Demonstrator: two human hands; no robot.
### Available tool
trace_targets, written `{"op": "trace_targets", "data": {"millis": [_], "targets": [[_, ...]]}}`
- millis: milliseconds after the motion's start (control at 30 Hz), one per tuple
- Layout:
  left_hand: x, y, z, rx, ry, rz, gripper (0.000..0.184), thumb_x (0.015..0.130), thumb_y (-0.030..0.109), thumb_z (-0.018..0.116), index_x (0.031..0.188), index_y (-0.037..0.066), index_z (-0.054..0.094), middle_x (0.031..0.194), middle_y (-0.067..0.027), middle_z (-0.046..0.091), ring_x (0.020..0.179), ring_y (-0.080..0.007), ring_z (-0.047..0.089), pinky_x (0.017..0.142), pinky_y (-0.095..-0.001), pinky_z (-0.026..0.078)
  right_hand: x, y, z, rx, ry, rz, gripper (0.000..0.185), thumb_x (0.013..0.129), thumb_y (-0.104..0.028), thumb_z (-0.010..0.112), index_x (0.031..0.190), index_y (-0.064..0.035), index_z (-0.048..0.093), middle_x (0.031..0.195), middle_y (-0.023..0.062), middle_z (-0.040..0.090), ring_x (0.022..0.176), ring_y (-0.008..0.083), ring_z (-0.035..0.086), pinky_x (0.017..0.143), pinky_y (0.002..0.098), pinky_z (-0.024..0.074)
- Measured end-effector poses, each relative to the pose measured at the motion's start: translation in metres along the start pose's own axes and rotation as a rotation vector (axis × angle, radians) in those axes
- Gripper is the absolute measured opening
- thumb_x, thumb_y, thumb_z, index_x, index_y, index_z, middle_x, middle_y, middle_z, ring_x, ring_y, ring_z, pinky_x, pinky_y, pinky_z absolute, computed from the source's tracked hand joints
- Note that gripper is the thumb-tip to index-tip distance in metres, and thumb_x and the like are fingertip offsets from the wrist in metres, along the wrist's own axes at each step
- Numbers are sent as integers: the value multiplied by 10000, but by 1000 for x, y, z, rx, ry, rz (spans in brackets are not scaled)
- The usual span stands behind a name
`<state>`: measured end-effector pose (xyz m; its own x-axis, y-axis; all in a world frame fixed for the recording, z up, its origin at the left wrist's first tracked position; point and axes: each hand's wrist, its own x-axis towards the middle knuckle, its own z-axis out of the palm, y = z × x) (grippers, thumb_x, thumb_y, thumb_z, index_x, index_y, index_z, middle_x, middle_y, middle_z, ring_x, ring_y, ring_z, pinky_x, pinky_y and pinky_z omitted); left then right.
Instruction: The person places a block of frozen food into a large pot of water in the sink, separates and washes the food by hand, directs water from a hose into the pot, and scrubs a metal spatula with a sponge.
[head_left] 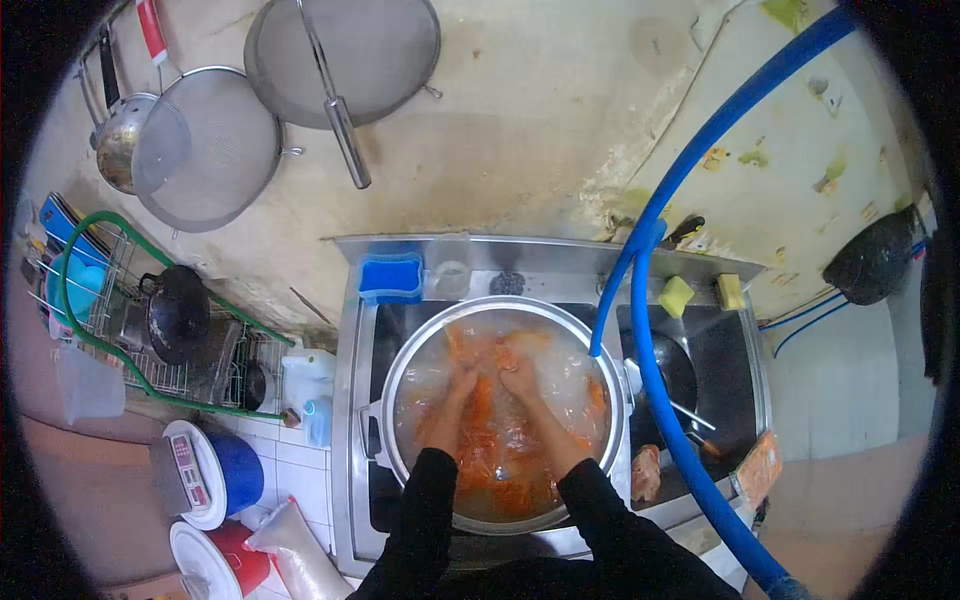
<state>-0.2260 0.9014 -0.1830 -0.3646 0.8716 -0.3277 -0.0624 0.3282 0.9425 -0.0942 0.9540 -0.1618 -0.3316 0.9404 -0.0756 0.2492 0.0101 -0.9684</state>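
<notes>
A large round metal pot [391, 400] sits over the sink, filled with cloudy water and soft, orange-coloured pieces of food [480, 455] whose kind I cannot make out. Both my hands reach down into it, side by side near its middle. My left hand [462, 384] has its fingers curled, partly hidden by the water, beside an orange strip [458, 342]. Just to its right, my right hand [517, 379] is closed at the fingertips around an orange piece [505, 352]. A blue hose [612, 290] hangs with its end at the pot's right rim.
At the right, the sink [725, 385] holds a dark pan [672, 375] and a pinkish lump [646, 472]. Sponges [676, 296] and a blue container [391, 277] line the back ledge. A dish rack [245, 345] and lidded buckets [235, 472] stand left. Strainers [215, 150] hang on the wall.
</notes>
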Motion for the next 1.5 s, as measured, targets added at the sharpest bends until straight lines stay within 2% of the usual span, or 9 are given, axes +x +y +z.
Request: {"op": "trace_targets", "data": {"millis": [233, 400, 500, 700, 1000, 1100, 1167, 1267, 1500], "targets": [[-32, 35, 25, 330, 184, 22, 351, 856, 329, 504, 856, -4, 615, 797, -185, 625, 791, -294, 603, 758, -365, 445, -36, -111, -41, -708, -81, 412, 533, 746, -529, 562, 901, -26, 647, 808, 241, 625, 751, 371, 619, 682, 440, 474], [-53, 54, 9, 337, 94, -173, 483, 882, 444, 412, 823, 13, 621, 775, -192, 614, 749, -305, 602, 721, -407, 443, -57, -67, -78, -773, 6, -41, 516, 793, -497, 512, 885, -2, 626, 713, 225, 617, 664, 399, 605, 643, 464, 476], [-79, 67, -22, 514, -285, 183, 513, 884, 472, 373, 907, 26, 624, 881, -202, 614, 863, -334, 593, 781, -411, 434, -79, -108, -102, -543, -242, -78, 438, 767, -335, 587, 1099, -57, 527, 842, 241, 599, 775, 433, 576, 719, 474, 458], [-148, 98, -49, 971, -273, -312, 575, 884, 531, 310, 1283, 128, 409, 1271, -207, 432, 1186, -345, 403, 1013, -442, 266, -99, -65, -129, -798, -311, -150, 921, 553, -523, 679, 1316, -118, 358, 1324, 177, 364, 1203, 390, 318, 1003, 484, 229], [-128, -60, 20, 54, -353, -158, 658, 794, 547, 512, 1295, 134, 407, 1312, -158, 398, 1219, -256, 361, 999, -378, 296, -88, 125, -69, -590, -650, 143, 549, 667, -412, 683, 1069, -51, 587, 1031, 171, 607, 1041, 279, 526, 879, 391, 415], [-122, -57, 36, -40, -187, -199, 591, 828, 514, 481, 1268, 123, 430, 1104, -120, 550, 969, -225, 533, 806, -347, 440, -74, 130, -36, -1146, -703, 57, 430, 681, -267, 694, 1025, -29, 597, 1012, 138, 617, 955, 248, 566, 817, 370, 457], [-109, -60, 52, -493, -38, -279, 500, 832, 415, 534, 1203, 86, 471, 860, -43, 600, 677, -166, 541, 598, -304, 446, -73, 132, -19, -508, -470, 248, 520, 695, -316, 664, 1106, -23, 542, 1201, 185, 480, 1082, 319, 474, 855, 417, 417], [-106, -40, 52, -140, 4, -423, 425, 841, 394, 525, 1112, 67, 531, 792, -38, 604, 635, -160, 535, 592, -300, 437, -76, 133, -15, 235, -178, -4, 350, 728, -193, 624, 1005, 15, 573, 973, 181, 608, 938, 284, 567, 777, 353, 462], [-102, 40, 53, -177, 176, -158, 438, 865, 460, 438, 766, 69, 609, 746, -80, 594, 670, -198, 547, 666, -341, 450, -85, -60, -57, -384, -77, 87, 468, 731, -293, 640, 1098, -25, 530, 915, 224, 609, 848, 359, 590, 748, 403, 459]]}}
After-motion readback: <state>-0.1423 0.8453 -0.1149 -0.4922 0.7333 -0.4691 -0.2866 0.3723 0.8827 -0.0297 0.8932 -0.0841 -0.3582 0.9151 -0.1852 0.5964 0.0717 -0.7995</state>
